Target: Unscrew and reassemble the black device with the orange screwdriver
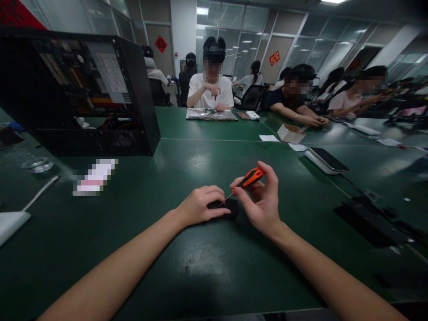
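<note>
An open-plan office: glass partition walls (pixel 301 40), ceiling light panels (pixel 202 10), and people seated along long green tables (pixel 207 129).

The left hand (pixel 200 206) steadies a small black object (pixel 227 207) on the green surface (pixel 207 263) while the right hand (pixel 262 200) holds an orange-handled screwdriver (pixel 249 179) tip-down against it.

- 2 bare hands: left hand (pixel 199 206), right hand (pixel 262 199)
- 1 screwdriver (pixel 249 179), orange and black handle
- 1 small black object (pixel 224 208), under the left hand's fingers
- 1 open computer case (pixel 80 89), black
- 2 phones: 1 dark-screened (pixel 327 160), 1 white (pixel 252 115)
- 1 small cardboard box (pixel 291 133)
- 1 glass dish (pixel 37 165)
- 1 green table (pixel 187 258)
- 3 seated people facing across the table, more behind, number unclear
</note>
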`<act>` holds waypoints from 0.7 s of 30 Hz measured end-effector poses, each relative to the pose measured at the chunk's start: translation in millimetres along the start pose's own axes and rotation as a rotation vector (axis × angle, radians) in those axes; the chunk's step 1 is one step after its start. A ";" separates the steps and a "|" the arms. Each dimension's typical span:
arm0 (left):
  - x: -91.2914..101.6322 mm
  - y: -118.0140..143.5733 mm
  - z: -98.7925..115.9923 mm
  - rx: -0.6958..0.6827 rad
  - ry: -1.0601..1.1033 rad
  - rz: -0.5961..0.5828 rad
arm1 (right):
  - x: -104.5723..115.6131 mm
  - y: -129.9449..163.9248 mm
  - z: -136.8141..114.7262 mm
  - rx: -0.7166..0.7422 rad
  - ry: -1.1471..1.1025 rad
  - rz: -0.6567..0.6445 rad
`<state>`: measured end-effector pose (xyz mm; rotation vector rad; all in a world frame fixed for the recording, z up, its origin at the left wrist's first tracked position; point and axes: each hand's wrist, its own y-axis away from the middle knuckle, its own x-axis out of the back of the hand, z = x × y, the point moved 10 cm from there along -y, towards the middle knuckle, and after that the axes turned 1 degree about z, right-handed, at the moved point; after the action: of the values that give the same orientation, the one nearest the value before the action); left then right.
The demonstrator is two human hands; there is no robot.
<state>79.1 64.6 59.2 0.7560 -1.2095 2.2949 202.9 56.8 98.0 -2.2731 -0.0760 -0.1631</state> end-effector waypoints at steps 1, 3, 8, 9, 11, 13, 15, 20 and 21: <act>-0.6 0.0 -0.7 0.002 0.026 -0.008 | -1.6 -0.1 -6.3 0.035 0.020 -0.027; -3.0 0.2 -1.4 0.007 0.067 -0.042 | -6.8 1.1 -20.5 0.112 0.043 -0.099; -8.9 3.3 -7.9 0.087 0.065 -0.119 | -17.8 -3.0 -44.4 0.210 0.134 -0.261; -8.4 4.0 -10.7 0.114 0.056 -0.112 | -19.2 -8.3 -46.2 0.207 0.180 -0.287; -7.4 5.5 -17.3 0.174 0.037 -0.101 | -24.6 -22.7 -49.2 0.202 0.320 -0.366; -8.1 6.6 -23.0 0.222 0.023 -0.106 | -32.8 -39.4 -49.5 0.186 0.525 -0.480; -9.1 7.2 -26.7 0.251 0.014 -0.117 | -39.6 -54.8 -46.1 0.144 0.738 -0.604; -10.4 8.1 -30.4 0.286 0.022 -0.130 | -53.5 -69.9 -51.1 0.044 0.758 -0.900; -10.3 8.2 -30.2 0.284 0.025 -0.129 | -56.3 -68.4 -54.3 0.028 0.698 -0.956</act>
<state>74.0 84.5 33.4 0.8730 -0.8062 2.3865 134.7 59.9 176.3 -1.8519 -0.7730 -1.4056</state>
